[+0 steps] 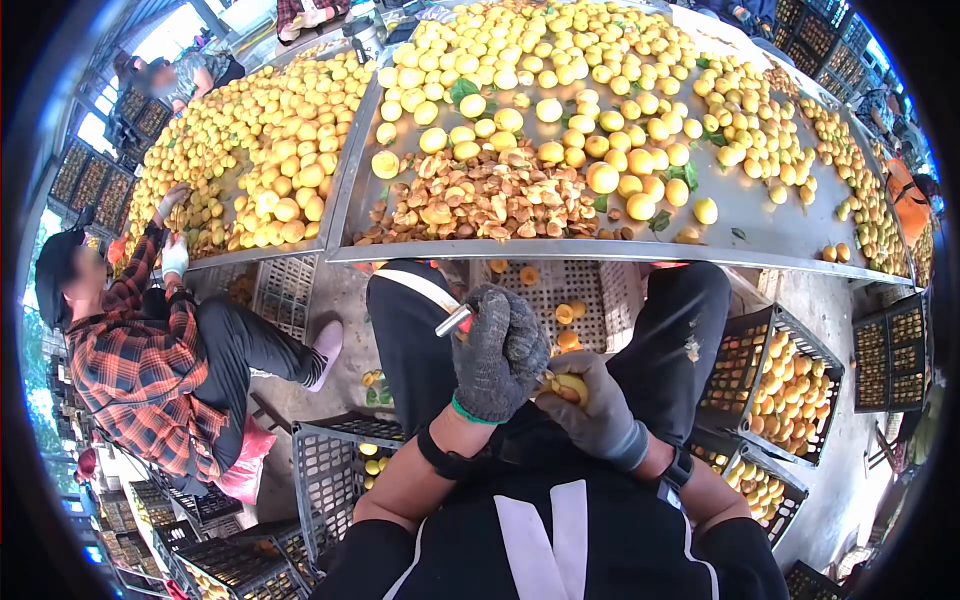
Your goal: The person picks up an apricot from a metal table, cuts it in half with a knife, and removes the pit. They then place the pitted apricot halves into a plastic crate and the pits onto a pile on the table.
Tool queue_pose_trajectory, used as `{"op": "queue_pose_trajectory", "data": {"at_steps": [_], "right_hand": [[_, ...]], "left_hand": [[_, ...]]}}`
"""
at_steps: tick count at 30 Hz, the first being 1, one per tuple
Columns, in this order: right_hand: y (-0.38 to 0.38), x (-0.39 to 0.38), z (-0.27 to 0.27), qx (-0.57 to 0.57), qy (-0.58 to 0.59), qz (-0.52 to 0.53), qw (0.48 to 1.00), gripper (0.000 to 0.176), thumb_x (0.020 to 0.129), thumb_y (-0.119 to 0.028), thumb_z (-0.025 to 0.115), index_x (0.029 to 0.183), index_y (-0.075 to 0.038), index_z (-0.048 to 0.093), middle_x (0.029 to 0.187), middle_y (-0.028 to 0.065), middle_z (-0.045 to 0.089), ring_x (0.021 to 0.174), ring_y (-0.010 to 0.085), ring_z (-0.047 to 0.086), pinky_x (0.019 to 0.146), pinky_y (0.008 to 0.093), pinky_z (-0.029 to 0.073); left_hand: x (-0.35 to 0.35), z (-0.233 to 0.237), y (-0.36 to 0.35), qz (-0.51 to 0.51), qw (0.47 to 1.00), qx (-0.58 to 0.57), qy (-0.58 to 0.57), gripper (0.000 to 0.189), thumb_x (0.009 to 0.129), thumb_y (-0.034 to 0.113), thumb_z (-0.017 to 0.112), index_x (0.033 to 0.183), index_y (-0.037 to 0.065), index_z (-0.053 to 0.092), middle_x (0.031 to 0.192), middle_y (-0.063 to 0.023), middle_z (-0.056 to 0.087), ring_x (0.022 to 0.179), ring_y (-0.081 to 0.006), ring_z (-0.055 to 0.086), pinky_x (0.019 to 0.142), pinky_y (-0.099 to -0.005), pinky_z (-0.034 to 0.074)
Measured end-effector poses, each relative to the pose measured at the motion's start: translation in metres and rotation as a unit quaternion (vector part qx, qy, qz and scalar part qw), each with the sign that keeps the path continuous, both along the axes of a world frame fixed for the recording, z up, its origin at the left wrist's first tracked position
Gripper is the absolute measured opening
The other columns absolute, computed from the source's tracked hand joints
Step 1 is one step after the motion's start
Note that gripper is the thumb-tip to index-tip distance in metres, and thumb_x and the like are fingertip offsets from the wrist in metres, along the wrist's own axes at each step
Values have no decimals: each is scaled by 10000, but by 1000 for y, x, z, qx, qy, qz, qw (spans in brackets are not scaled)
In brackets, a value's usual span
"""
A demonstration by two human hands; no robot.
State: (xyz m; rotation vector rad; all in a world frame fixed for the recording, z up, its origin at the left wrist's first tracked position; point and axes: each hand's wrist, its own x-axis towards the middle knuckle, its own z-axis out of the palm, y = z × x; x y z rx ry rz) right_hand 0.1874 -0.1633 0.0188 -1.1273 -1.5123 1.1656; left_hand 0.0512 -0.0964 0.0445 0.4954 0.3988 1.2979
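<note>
My left hand (500,352), in a dark grey knitted glove, is closed around a small tool (455,320) with a metal end and a red part, which points up and left. Close beside it on the right, my right hand (597,405), in a lighter grey glove, is closed on a yellow apricot (570,388) that looks cut open. Both hands are over my lap, and the left fingertips come near the fruit. Beyond my knees, a metal table (640,252) bears whole yellow apricots (640,206) and a heap of brownish apricot pieces (485,198).
Under the table is a crate (545,300) with orange halves. Black crates of apricots stand at the right (795,395) and lower left (325,480). A person in a plaid shirt (140,385) sits at the left, hands over the fruit. Other people are at the table's far side.
</note>
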Motion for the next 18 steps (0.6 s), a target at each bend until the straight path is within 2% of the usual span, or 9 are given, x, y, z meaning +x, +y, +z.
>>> {"op": "queue_pose_trajectory", "data": {"at_steps": [4,6,8,10,11,12,16,18], "right_hand": [[7,0,-1,23,-7,-24,999,395,786,-50,714,1085,-35,458,888,75,560,754,177,579,709,285,478],[11,3,-1,48,14,10,999,387,791,-60,715,1066,-28,446,930,87,559,760,191,587,699,279,475],[15,5,-4,56,21,23,998,393,795,-61,714,1069,-42,433,952,84,553,760,170,580,682,265,469],[13,5,-4,65,26,34,997,401,799,-62,713,1073,-56,420,974,82,547,759,149,573,666,252,464],[8,3,-3,-51,142,41,988,407,809,-72,706,1086,-72,408,975,74,540,756,131,563,647,241,460],[5,0,-1,-166,255,47,952,414,819,-81,700,1100,-88,396,975,67,532,753,113,553,629,230,455],[0,-2,6,-234,297,63,924,423,836,-80,680,1132,-108,379,944,54,521,735,95,534,603,223,453],[2,-2,9,-268,304,75,911,415,846,-74,666,1141,-104,375,928,49,516,727,97,530,589,224,454]], "left_hand": [[0,-4,-5,-18,999,-47,-18,187,962,255,502,827,128,479,567,8,406,424,-79,356,366,-222,312],[0,-4,-2,-14,999,-31,2,188,963,257,499,827,129,479,566,10,401,422,-79,352,366,-224,312],[-1,-3,-1,-10,1000,-20,20,188,964,258,497,826,131,479,565,12,396,421,-79,347,365,-226,312],[-3,4,3,-11,1000,10,-26,202,964,272,496,823,128,481,564,17,386,419,-79,337,373,-227,319],[-3,9,4,13,1000,14,-16,238,961,293,496,798,121,477,563,20,379,420,-79,333,380,-228,319],[-6,9,8,13,1000,15,-16,238,961,293,496,798,121,477,563,20,379,420,-79,333,380,-228,319],[-15,13,14,3,996,83,-16,290,957,310,502,755,106,460,566,10,387,413,-87,331,385,-233,307],[-13,8,12,-43,994,99,-19,280,948,293,523,758,99,453,569,-1,399,412,-90,343,388,-235,309]]}}
